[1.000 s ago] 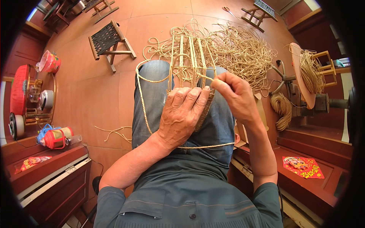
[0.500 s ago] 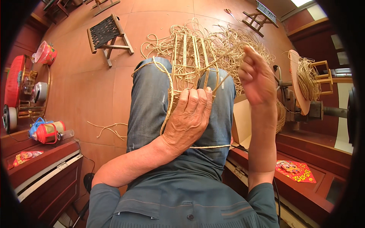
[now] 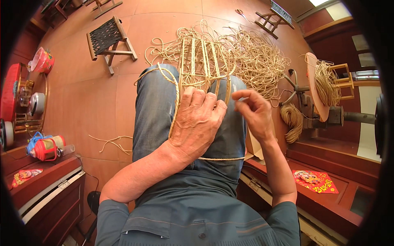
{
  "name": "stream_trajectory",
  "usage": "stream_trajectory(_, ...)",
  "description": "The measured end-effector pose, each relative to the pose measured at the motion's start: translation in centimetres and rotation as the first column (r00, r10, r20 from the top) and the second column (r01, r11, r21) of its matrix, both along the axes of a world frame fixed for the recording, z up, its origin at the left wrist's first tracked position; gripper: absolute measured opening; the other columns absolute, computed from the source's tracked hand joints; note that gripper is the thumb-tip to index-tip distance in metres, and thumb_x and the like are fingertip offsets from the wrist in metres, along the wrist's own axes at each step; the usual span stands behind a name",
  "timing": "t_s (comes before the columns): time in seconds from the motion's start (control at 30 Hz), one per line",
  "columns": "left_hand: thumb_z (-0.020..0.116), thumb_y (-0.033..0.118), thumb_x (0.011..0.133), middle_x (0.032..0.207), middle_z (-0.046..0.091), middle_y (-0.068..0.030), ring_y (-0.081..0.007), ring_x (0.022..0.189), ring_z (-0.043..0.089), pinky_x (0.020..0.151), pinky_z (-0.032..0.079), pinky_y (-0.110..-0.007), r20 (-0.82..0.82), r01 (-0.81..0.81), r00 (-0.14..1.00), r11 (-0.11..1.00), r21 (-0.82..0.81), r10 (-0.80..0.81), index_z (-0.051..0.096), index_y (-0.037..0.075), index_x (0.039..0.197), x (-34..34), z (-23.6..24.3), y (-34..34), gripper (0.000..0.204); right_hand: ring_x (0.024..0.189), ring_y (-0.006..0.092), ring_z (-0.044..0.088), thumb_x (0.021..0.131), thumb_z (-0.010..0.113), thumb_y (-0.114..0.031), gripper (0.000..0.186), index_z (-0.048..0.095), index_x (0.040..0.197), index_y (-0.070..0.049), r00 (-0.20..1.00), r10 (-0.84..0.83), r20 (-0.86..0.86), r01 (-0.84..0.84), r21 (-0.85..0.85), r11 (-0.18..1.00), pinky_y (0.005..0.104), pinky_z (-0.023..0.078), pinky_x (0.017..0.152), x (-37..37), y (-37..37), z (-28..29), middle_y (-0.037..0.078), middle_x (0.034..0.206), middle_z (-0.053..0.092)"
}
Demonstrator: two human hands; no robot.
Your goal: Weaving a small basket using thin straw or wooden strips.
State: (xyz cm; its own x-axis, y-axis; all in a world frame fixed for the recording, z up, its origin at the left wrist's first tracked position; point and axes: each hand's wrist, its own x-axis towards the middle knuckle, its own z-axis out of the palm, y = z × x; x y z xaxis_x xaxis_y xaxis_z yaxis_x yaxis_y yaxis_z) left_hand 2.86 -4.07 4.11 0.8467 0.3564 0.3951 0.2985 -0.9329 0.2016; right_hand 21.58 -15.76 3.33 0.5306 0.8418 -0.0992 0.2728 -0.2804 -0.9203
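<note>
A long, narrow frame strung with pale cords lies between my knees and points away from me. My left hand is closed over its near end, knuckles up, fingertips hidden beneath. A twisted cord loops over my left knee and runs down to that hand. Close to the frame's right side hovers my right hand, slightly blurred. Its index finger and thumb are bent with a gap between them, and no cord shows there. Another cord stretches across my lap.
A big tangle of loose cord spreads over the floor beyond my knees. Far left stands a folding stool with a black woven seat. To the right are a hanging cord bundle and a round board. Scissors lie far off.
My right hand has come down and left toward the frame, and the cord stretched up to it is no longer seen there. My left hand keeps its grip. The view has shifted slightly.
</note>
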Motion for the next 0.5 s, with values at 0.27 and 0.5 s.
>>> stream_trajectory(0.27, 0.065, 0.017, 0.09, 0.1, 0.064, -0.0109, -0.029, 0.105, 0.059, 0.107, 0.04, -0.046, 0.01, 0.018, 1.0, 0.999, -0.041, -0.017, 0.071, 0.005, 0.107, 0.0, 0.7, 0.1, 0.022, 0.073, 0.0021, 0.054, 0.095, 0.068, 0.001, 0.026, 0.076, 0.118, -0.006, 0.99, 0.027, -0.139, -0.032, -0.035, 0.999, 0.022, 0.047, 0.068, -0.7, -0.6, -1.4, -0.005, 0.1, 0.068)
stream_trajectory(0.5, 0.077, 0.026, 0.089, 0.101, 0.061, -0.0075, -0.029, 0.105, 0.057, 0.105, 0.038, -0.047, -0.015, 0.017, 1.0, 0.997, -0.08, -0.018, 0.07, 0.011, 0.113, 0.1, 0.4, 0.1, 0.029, 0.074, 0.0102, 0.06, 0.088, 0.071, 0.0, 0.036, 0.077, 0.122, -0.01, 0.957, 0.229, 0.176, -0.231, -0.01, 0.973, 0.0259, 0.052, 0.072, -1.2, 0.7, -0.5, 0.004, 0.104, 0.068)
